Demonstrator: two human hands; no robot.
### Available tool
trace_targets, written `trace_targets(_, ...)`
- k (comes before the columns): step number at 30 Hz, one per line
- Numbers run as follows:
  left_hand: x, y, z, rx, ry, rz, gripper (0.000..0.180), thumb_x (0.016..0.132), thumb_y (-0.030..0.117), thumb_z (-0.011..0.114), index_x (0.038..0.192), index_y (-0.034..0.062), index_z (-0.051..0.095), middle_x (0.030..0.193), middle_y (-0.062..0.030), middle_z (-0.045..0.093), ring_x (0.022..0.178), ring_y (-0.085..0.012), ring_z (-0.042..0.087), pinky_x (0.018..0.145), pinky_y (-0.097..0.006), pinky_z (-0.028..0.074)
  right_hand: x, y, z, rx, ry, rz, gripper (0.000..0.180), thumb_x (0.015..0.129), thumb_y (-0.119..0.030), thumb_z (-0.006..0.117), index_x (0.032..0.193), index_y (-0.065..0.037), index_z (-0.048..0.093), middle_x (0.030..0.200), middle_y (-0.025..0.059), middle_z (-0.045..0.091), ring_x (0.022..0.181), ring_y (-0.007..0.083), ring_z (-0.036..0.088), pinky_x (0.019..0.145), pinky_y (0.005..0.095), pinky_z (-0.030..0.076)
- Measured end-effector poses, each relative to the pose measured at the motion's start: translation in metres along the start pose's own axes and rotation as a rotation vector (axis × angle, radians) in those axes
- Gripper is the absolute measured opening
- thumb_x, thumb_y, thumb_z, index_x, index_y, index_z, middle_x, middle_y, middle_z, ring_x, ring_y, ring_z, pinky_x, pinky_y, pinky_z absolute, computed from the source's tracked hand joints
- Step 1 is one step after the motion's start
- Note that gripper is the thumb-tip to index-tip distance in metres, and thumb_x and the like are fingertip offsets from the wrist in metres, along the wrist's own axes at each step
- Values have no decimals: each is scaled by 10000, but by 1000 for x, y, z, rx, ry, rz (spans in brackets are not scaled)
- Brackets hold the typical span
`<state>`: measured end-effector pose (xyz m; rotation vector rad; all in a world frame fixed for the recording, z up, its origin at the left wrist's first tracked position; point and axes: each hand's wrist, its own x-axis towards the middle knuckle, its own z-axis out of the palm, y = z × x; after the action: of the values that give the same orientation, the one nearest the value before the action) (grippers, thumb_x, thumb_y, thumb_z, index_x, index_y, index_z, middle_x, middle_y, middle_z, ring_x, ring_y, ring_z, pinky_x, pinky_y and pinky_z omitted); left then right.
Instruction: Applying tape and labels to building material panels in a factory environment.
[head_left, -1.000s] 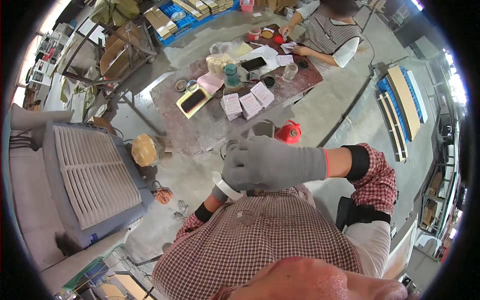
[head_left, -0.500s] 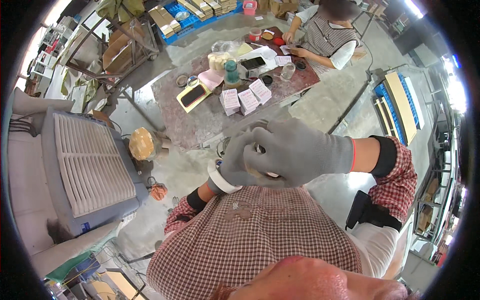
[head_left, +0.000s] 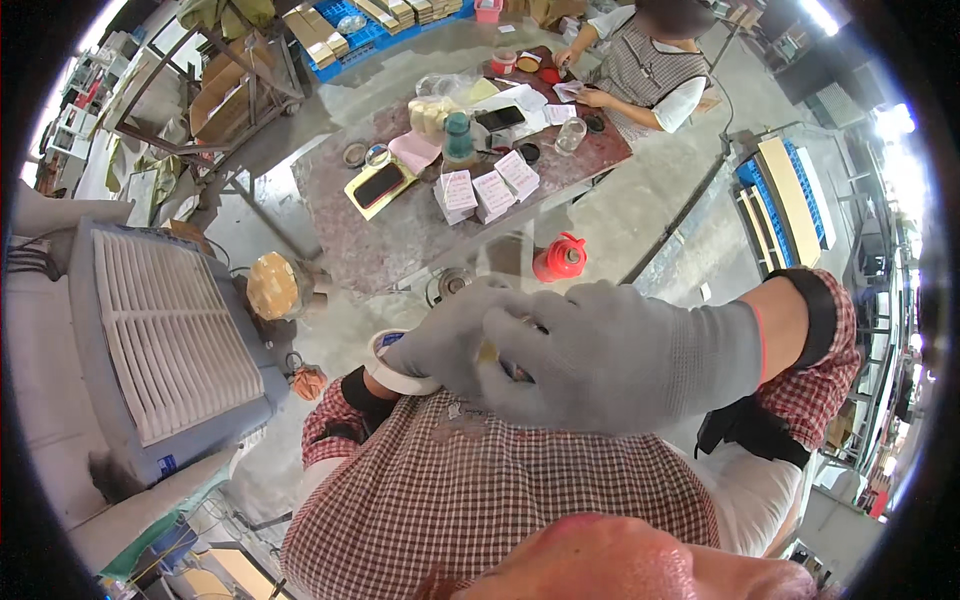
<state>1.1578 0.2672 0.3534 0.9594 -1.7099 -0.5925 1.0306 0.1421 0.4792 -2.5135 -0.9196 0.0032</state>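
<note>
Both my hands wear grey knit gloves and meet in front of my checked apron (head_left: 480, 480). My right hand (head_left: 625, 360) lies partly over my left hand (head_left: 455, 335), its thumb and fingers curled. Between the fingers shows a sliver of something small, dark with a yellowish part; the gloves hide most of it, so its kind stays unclear. Around my left wrist hangs a white roll of tape (head_left: 408, 384) like a bracelet. A table with stacks of printed cards (head_left: 492, 194) stands beyond my hands, apart from them.
On the table are phones (head_left: 379, 186), a green-topped jar (head_left: 458, 135) and a glass jar (head_left: 570, 137). A co-worker (head_left: 650, 70) sits at its far right side, handling paper. A red jug (head_left: 562, 258) stands on the floor, a stool (head_left: 276, 285) and air cooler (head_left: 180, 330) at left.
My joined hands have come lower and nearer my body, still together with fingers curled. The view has shifted slightly, and the red jug, hidden before, now shows beyond them.
</note>
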Motion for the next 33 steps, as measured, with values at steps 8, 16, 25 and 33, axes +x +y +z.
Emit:
trace_targets(8, -13, -1, -10, 92, 86, -82, 535, 637, 260, 717, 1107, 69, 549, 973, -93, 571, 868, -278, 532, 793, -378, 397, 15, 4, -1, -177, -208, 181, 362, 685, -138, 616, 1023, -38, 533, 990, 111, 486, 962, 282, 531, 567, 332, 518)
trace_targets(16, -28, -8, -24, 140, 70, -133, 677, 532, 277, 810, 1122, 72, 548, 929, -69, 593, 810, -229, 556, 702, -361, 421, 15, -3, 3, -441, 92, -104, 322, 667, -156, 645, 976, -137, 555, 1017, 59, 516, 871, 270, 563, 653, 298, 510)
trace_targets(25, -19, 22, -82, 87, 86, 13, 750, 535, 471, 757, 1111, 32, 560, 964, -77, 625, 768, -249, 593, 664, -362, 421, -40, 19, 2, -539, 338, 204, 464, 537, -73, 671, 988, -138, 579, 1066, 92, 562, 913, 323, 563, 680, 389, 505)
trace_targets(33, 28, 59, -94, 655, 437, 595, 435, 556, 232, 610, 905, -25, 635, 845, -127, 654, 706, -222, 632, 610, -323, 428, -82, 48, 68, -324, 353, 722, 533, 505, -22, 666, 1022, -114, 570, 1164, 96, 515, 1056, 322, 497, 848, 433, 433)
